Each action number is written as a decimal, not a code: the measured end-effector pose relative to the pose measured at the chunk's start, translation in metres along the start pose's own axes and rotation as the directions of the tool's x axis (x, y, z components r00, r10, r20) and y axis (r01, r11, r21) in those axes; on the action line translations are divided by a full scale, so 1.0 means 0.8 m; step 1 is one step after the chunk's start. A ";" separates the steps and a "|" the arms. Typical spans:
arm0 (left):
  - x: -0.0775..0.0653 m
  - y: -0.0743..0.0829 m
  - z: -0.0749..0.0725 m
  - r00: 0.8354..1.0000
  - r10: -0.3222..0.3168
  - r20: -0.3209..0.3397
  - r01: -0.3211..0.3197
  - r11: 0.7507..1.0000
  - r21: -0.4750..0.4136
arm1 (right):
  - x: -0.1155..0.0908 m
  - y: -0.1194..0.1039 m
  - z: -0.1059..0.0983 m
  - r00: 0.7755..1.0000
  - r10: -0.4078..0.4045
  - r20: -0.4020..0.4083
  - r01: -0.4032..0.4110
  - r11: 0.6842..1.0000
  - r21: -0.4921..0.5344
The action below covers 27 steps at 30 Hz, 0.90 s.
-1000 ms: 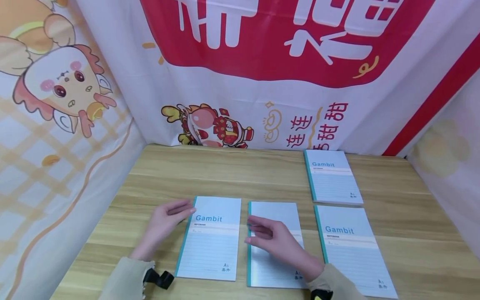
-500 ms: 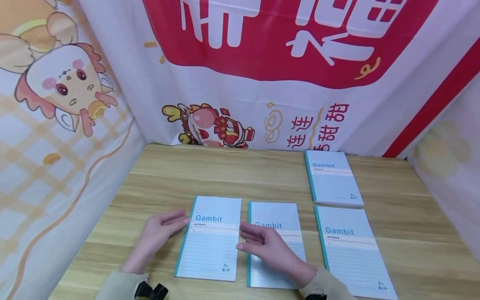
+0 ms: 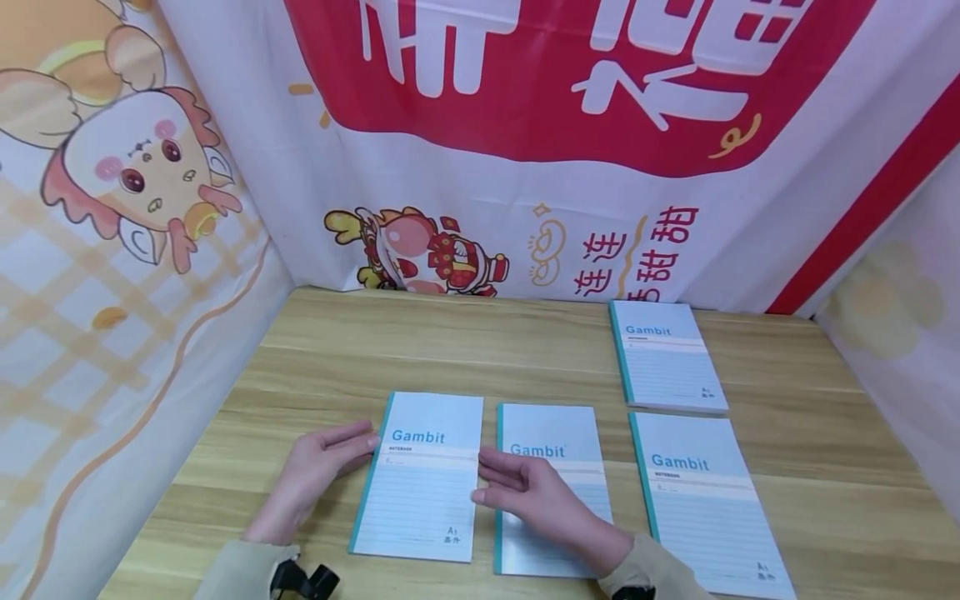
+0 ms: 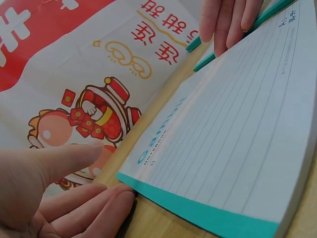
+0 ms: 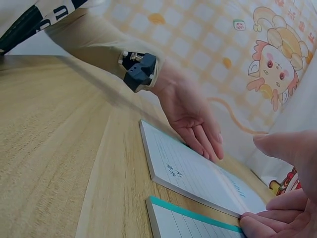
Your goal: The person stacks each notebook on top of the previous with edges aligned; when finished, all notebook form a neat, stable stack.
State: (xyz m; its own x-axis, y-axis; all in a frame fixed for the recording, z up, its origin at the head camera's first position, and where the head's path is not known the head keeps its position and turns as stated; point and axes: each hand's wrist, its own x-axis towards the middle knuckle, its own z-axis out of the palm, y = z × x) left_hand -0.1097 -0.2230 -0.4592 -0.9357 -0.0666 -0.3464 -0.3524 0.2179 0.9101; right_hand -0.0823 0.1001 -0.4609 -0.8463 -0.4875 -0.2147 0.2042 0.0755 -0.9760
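A pale blue Gambit notebook with a teal spine lies flat on the table. My left hand is at its spine side; in the left wrist view the fingertips touch or nearly touch the teal edge. On the opposite side, my right hand has its fingertips at the notebook's right edge. Both hands have their fingers extended, with the notebook between them. Beneath the right hand and forearm lies a second, matching notebook, partly hidden.
Two more such notebooks lie to the right, a near one and a far one by the back curtain. The wooden table runs back to the curtain. A patterned cloth bounds the left side.
From a second ago, my right hand has moved left from over the second notebook to the first one's right edge. My left hand has shifted slightly down and left. The notebooks stay put.
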 end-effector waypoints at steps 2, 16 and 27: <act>0.000 -0.001 0.000 1.000 -0.005 -0.002 0.005 1.000 -0.016 | 0.000 0.001 0.000 1.000 -0.002 0.000 0.002 1.000 0.006; 0.001 0.000 0.001 1.000 -0.005 -0.021 0.005 1.000 0.020 | 0.000 0.000 -0.003 0.999 0.033 0.003 -0.033 0.999 0.017; 0.003 -0.001 0.000 0.998 -0.018 0.057 0.018 1.000 0.008 | 0.000 -0.002 -0.004 0.999 0.033 0.016 -0.034 0.998 0.048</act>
State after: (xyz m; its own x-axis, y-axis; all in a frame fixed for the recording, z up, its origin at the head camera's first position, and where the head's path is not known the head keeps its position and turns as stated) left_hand -0.1115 -0.2230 -0.4612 -0.9268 -0.0147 -0.3751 -0.3687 0.2241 0.9021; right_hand -0.0845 0.1029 -0.4599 -0.8310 -0.4989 -0.2461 0.2557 0.0503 -0.9654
